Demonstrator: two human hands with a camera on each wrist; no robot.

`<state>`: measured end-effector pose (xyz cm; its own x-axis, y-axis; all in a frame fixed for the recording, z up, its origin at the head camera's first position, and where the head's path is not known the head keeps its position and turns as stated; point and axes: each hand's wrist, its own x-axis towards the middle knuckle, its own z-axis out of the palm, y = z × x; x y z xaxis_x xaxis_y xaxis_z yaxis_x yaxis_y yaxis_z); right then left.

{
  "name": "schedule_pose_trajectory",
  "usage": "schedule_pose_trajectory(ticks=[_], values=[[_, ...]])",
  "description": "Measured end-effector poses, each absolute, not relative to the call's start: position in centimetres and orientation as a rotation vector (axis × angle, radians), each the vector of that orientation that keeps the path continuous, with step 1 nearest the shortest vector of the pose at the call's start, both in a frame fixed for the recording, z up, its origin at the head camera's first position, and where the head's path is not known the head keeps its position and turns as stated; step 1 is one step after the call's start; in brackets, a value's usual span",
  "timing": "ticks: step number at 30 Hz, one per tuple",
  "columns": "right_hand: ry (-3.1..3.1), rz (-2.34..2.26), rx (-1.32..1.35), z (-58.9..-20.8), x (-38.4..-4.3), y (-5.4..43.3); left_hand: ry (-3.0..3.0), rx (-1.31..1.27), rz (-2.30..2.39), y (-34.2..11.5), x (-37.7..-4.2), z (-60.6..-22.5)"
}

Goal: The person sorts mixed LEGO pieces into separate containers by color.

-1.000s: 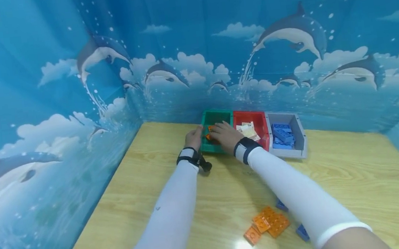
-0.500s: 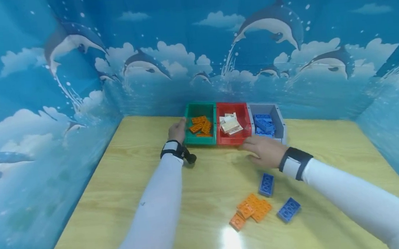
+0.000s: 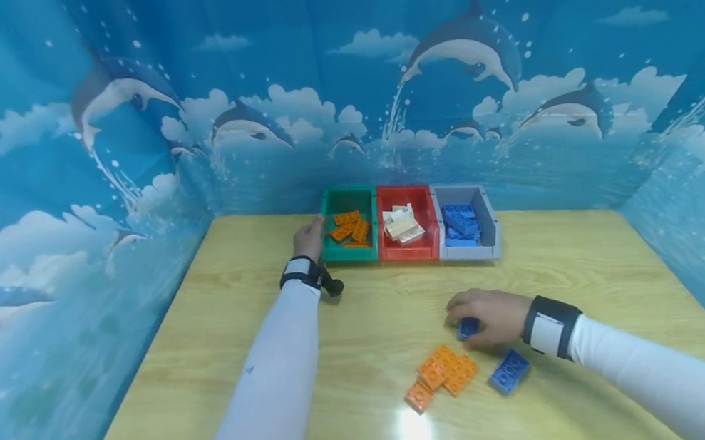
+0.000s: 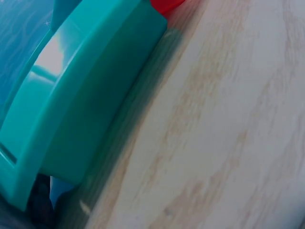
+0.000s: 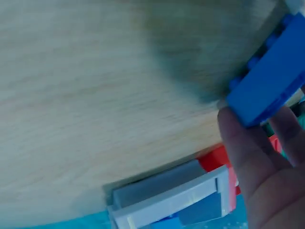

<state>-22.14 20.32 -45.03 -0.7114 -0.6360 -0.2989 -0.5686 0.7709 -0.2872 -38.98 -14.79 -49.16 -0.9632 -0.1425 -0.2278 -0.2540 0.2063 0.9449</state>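
Note:
My right hand (image 3: 490, 314) holds a blue toy brick (image 3: 468, 327) over the front half of the table. In the right wrist view the fingers touch one end and the underside of this brick (image 5: 269, 71); the thumb is out of sight there. At the left side of the green bin (image 3: 352, 254) my left hand (image 3: 309, 239) touches the wall, but how its fingers lie is unclear. Only the bin (image 4: 95, 90) and the table show plainly in the left wrist view. Several orange bricks (image 3: 345, 231) lie inside that bin.
Joined to the green bin are a red bin (image 3: 410, 253) with white bricks (image 3: 402, 225) and a grey bin (image 3: 470, 253) with blue bricks (image 3: 461, 223). Loose orange bricks (image 3: 447, 368) and another blue brick (image 3: 509, 372) lie near the front. A dolphin-print curtain (image 3: 337, 71) surrounds the table.
My right hand has left the green bin, swung right and toward me, and taken hold of a blue brick. The left hand stays at the green bin. The head view has shifted.

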Motion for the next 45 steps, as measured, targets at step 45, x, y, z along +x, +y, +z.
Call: schedule_pose_trajectory(ticks=[45], values=[[3.223,-0.108,-0.496,-46.0,-39.4,21.5,2.363,-0.402,1.82,-14.9,-39.1,-49.7]])
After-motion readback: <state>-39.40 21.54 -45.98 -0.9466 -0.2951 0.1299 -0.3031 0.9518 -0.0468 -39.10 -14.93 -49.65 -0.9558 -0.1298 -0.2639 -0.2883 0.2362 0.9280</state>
